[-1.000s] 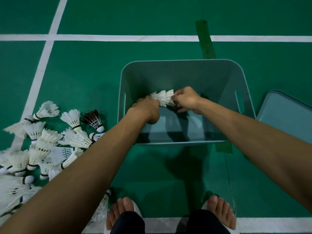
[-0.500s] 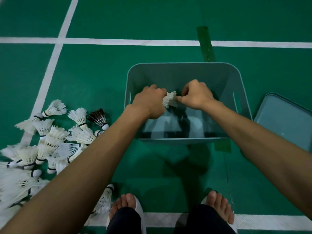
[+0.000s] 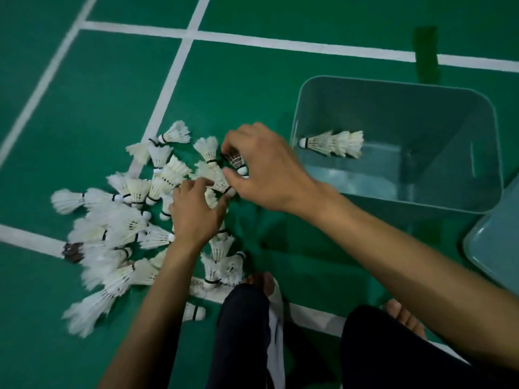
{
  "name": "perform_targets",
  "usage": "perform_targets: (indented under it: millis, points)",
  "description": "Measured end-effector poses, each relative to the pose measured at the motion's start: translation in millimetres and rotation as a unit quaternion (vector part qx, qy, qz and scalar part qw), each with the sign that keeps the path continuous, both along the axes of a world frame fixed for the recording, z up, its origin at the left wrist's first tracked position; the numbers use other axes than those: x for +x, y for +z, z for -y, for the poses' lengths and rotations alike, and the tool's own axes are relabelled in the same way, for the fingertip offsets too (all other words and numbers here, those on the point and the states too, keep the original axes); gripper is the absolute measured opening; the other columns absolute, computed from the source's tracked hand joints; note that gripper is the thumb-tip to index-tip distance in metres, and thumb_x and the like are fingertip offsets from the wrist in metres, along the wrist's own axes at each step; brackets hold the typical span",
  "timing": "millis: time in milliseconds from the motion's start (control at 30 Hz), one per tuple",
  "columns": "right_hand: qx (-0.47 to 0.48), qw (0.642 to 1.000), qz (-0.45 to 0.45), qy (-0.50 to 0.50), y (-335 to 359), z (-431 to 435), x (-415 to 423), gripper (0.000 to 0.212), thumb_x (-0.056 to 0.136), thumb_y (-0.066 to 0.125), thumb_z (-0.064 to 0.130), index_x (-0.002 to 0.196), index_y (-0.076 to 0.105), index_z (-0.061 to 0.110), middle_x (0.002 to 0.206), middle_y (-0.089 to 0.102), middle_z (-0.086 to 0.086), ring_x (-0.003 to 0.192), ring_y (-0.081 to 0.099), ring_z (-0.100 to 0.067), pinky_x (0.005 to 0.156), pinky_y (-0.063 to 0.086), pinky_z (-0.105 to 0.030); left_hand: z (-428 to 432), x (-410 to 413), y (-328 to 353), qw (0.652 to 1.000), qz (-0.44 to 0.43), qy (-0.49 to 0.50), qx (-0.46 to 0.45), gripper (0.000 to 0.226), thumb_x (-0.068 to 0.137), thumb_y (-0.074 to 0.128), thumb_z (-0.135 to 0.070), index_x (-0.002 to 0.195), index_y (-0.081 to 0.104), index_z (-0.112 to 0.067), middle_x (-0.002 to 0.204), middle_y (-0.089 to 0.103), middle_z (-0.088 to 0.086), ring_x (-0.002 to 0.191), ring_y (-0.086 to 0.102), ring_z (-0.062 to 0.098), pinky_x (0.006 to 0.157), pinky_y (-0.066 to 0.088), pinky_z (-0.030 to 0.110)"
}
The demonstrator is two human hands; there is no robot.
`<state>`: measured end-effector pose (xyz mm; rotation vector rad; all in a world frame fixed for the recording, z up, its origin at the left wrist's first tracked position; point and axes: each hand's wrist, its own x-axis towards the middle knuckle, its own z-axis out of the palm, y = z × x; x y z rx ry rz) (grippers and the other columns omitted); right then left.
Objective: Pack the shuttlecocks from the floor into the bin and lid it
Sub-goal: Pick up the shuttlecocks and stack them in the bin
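Several white shuttlecocks [image 3: 132, 220] lie in a heap on the green floor at the left. The grey-green bin [image 3: 488, 153] stands open at the right, with a nested stack of white shuttlecocks [image 3: 334, 143] lying inside it. My right hand [image 3: 264, 167] reaches across to the heap, its fingers curled around a dark-feathered shuttlecock [image 3: 236, 162]. My left hand [image 3: 196, 211] rests palm down on the heap, fingers spread over white shuttlecocks; whether it grips one is hidden.
The bin's lid [image 3: 497, 245] lies on the floor at the right edge. White court lines [image 3: 168, 88] cross the floor. My bare feet [image 3: 261, 282] and dark trouser legs sit at the bottom, close to the heap.
Both hands have left the bin and moved left to the heap. The stack they held now lies in the bin. The view has swung left.
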<state>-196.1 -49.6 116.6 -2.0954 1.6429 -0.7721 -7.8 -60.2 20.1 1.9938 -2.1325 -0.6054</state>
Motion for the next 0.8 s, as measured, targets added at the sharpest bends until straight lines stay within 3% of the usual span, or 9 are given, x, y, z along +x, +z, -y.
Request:
perform_targets:
  millis: [100, 167, 300, 367, 467, 633, 800]
  points:
    - [0.111, 0.994, -0.015, 0.01, -44, -2, 27, 0.016, 0.09, 0.065, 0.014, 0.104, 0.061, 0.01, 0.1, 0.061, -0.006, 0.091, 0.057, -0.024, 0.08, 0.053, -0.043, -16, 22, -22, 0.994, 0.063, 0.062, 0.059, 0.064, 0.086, 0.069, -0.047, 0.139, 0.05, -0.015, 0.138, 0.05, 0.016, 0.129, 0.043, 0.039, 0.102, 0.042, 0.054]
    - [0.193, 0.981, -0.007, -0.02, -74, -4, 32, 0.018, 0.087, 0.062, 0.004, 0.103, 0.059, 0.008, 0.097, 0.061, -0.009, 0.087, 0.06, -0.028, 0.077, 0.055, -0.047, -21, 27, -32, 0.993, 0.053, 0.08, 0.064, 0.084, 0.084, 0.072, -0.049, 0.15, 0.035, -0.012, 0.147, 0.045, 0.016, 0.135, 0.04, 0.039, 0.105, 0.041, 0.055]
    - [0.295, 0.95, 0.012, -0.097, -110, -9, 28, 0.052, 0.087, 0.064, 0.005, 0.135, 0.047, 0.016, 0.109, 0.062, -0.011, 0.098, 0.063, -0.034, 0.082, 0.056, -0.048, -21, 32, -50, 0.997, 0.045, 0.055, 0.039, 0.104, 0.069, 0.066, -0.077, 0.145, 0.038, -0.011, 0.14, 0.05, 0.014, 0.13, 0.047, 0.037, 0.102, 0.046, 0.052]
    - [0.312, 0.945, -0.007, -0.102, -120, -6, 23, 0.071, 0.089, 0.065, 0.008, 0.15, 0.035, 0.026, 0.124, 0.058, -0.011, 0.11, 0.059, -0.034, 0.089, 0.055, -0.048, -20, 29, -53, 0.996, 0.067, 0.059, 0.024, 0.102, 0.063, 0.064, -0.084, 0.135, 0.045, -0.014, 0.133, 0.052, 0.012, 0.124, 0.049, 0.036, 0.097, 0.047, 0.052]
    - [0.329, 0.941, 0.029, -0.072, -129, 0, 20, 0.073, 0.091, 0.066, 0.012, 0.155, 0.034, 0.029, 0.144, 0.051, -0.009, 0.132, 0.047, -0.032, 0.105, 0.047, -0.048, -20, 15, -58, 0.991, 0.1, 0.083, 0.017, 0.091, 0.062, 0.078, -0.072, 0.127, 0.049, -0.016, 0.129, 0.052, 0.011, 0.122, 0.048, 0.036, 0.101, 0.039, 0.054]
    - [0.305, 0.944, 0.089, -0.095, -128, -1, 21, 0.057, 0.094, 0.063, 0.01, 0.149, 0.051, 0.02, 0.133, 0.061, -0.015, 0.125, 0.055, -0.03, 0.106, 0.046, -0.04, -19, 4, -66, 0.989, 0.132, 0.053, -0.027, 0.073, 0.062, 0.073, -0.057, 0.117, 0.047, -0.016, 0.119, 0.058, 0.005, 0.116, 0.052, 0.031, 0.109, 0.033, 0.059]
    - [0.272, 0.956, 0.053, -0.096, -121, -11, 21, 0.045, 0.097, 0.062, 0.014, 0.141, 0.059, 0.021, 0.128, 0.059, -0.012, 0.122, 0.055, -0.026, 0.107, 0.046, -0.039, -1, 7, -66, 0.991, 0.136, -0.002, 0.004, 0.071, 0.063, 0.07, -0.058, 0.119, 0.049, -0.02, 0.118, 0.058, 0.004, 0.11, 0.047, 0.03, 0.093, 0.039, 0.047]
